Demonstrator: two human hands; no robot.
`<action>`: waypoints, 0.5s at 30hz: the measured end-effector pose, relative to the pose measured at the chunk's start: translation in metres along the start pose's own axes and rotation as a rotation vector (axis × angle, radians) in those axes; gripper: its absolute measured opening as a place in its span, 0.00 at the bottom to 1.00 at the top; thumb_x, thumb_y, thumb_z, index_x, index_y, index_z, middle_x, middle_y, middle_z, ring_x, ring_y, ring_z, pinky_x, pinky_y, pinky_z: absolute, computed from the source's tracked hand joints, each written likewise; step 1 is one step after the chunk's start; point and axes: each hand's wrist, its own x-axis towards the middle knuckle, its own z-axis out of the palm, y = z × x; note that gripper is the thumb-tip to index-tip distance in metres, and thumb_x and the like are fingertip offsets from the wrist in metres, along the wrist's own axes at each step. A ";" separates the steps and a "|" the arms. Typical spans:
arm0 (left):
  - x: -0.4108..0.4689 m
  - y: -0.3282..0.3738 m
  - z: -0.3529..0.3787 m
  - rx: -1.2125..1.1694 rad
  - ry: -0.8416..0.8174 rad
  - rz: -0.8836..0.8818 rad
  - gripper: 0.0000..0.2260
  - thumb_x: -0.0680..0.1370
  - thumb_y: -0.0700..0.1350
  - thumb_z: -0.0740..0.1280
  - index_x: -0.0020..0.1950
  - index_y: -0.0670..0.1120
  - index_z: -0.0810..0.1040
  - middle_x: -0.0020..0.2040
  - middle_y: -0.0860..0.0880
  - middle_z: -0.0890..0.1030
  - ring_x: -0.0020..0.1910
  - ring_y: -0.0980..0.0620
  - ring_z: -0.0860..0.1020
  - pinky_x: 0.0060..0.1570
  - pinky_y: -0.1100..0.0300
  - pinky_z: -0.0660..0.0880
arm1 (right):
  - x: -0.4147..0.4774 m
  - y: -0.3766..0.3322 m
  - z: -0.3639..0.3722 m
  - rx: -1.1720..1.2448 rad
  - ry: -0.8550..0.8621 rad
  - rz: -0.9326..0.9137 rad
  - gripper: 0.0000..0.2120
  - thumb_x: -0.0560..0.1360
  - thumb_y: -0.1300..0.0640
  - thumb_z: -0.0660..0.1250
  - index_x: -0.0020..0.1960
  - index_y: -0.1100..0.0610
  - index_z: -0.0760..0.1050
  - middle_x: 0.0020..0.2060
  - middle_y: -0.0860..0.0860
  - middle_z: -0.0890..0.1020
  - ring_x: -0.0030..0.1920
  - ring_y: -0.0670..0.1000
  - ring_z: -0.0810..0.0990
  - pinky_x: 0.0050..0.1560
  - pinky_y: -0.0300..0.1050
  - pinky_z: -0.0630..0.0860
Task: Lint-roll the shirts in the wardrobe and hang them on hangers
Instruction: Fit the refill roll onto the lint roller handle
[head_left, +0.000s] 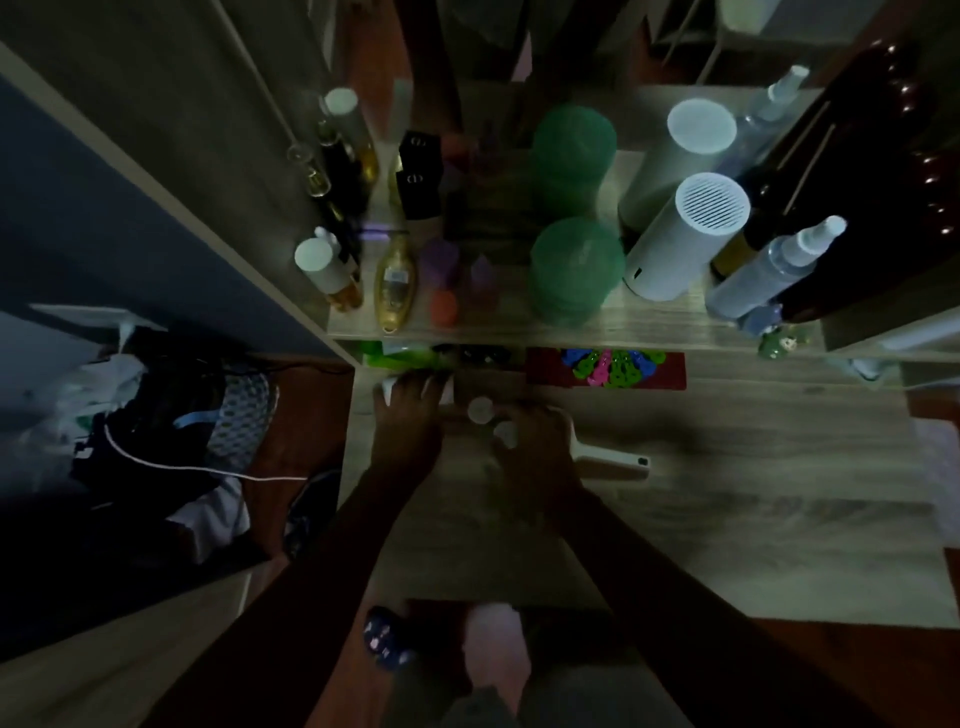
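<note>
The scene is dim. A white lint roller lies on the wooden tabletop (727, 467), its handle (615, 460) sticking out to the right from under my right hand (535, 441). My right hand curls over the roller's head end, where two small white round ends (480, 410) show beside the fingers. My left hand (410, 421) reaches to the back of the table, its fingers spread and touching a flat white item (447, 389) under the shelf. A heap of dark and light clothes (156, 415) lies at the left, lower down beside the table.
A shelf (649, 322) above the table holds two green tubs (574, 265), a white cylinder (680, 239), spray bottles (769, 270) and perfume bottles (395, 280). A red box of coloured pegs (608, 366) sits under the shelf. A mirror behind reflects them.
</note>
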 end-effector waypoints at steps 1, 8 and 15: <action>0.001 -0.002 0.002 0.027 -0.021 -0.006 0.29 0.68 0.38 0.72 0.69 0.45 0.74 0.64 0.41 0.78 0.64 0.39 0.76 0.62 0.35 0.68 | 0.002 -0.006 0.000 -0.037 0.003 -0.003 0.14 0.67 0.49 0.69 0.52 0.49 0.82 0.46 0.47 0.86 0.46 0.51 0.84 0.53 0.48 0.69; -0.023 -0.005 0.001 -0.038 -0.098 -0.042 0.28 0.65 0.44 0.79 0.64 0.42 0.79 0.52 0.40 0.82 0.45 0.37 0.82 0.39 0.49 0.77 | 0.020 -0.023 0.018 0.109 -0.195 0.026 0.22 0.72 0.66 0.68 0.66 0.60 0.76 0.67 0.59 0.76 0.70 0.60 0.71 0.73 0.53 0.61; -0.057 -0.014 0.012 -0.464 -0.045 -0.136 0.33 0.77 0.63 0.63 0.75 0.42 0.69 0.70 0.43 0.74 0.68 0.43 0.75 0.64 0.44 0.73 | 0.030 0.011 0.056 -0.087 -0.168 0.088 0.16 0.75 0.48 0.57 0.55 0.46 0.80 0.57 0.49 0.81 0.60 0.56 0.78 0.61 0.61 0.72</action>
